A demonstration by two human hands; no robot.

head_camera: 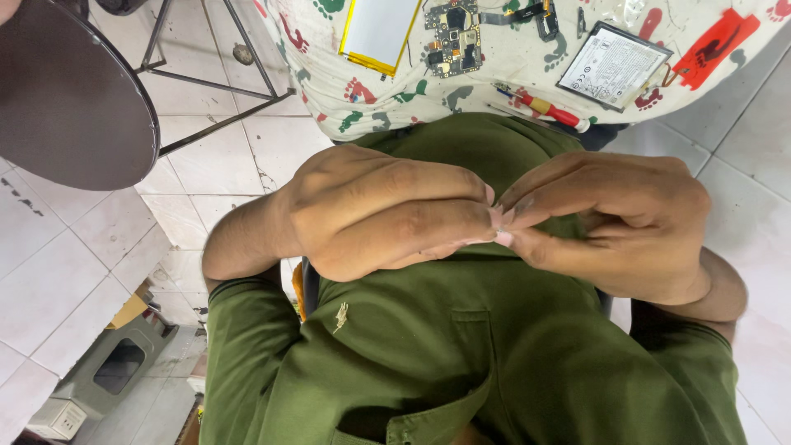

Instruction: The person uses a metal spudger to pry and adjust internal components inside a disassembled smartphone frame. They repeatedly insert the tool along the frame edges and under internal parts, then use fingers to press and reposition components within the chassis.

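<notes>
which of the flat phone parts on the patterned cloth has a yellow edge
The white panel, left of the circuit board: yellow trim along its sides. The battery, farther right, is white with a dark border.

The person wears an olive-green polo shirt with short sleeves; each cuff carries a thin darker stripe behind the wrists. A small pale embroidered emblem sits below the left hand. Both forearms are bare, and the right hand wears no rings or watch
</notes>
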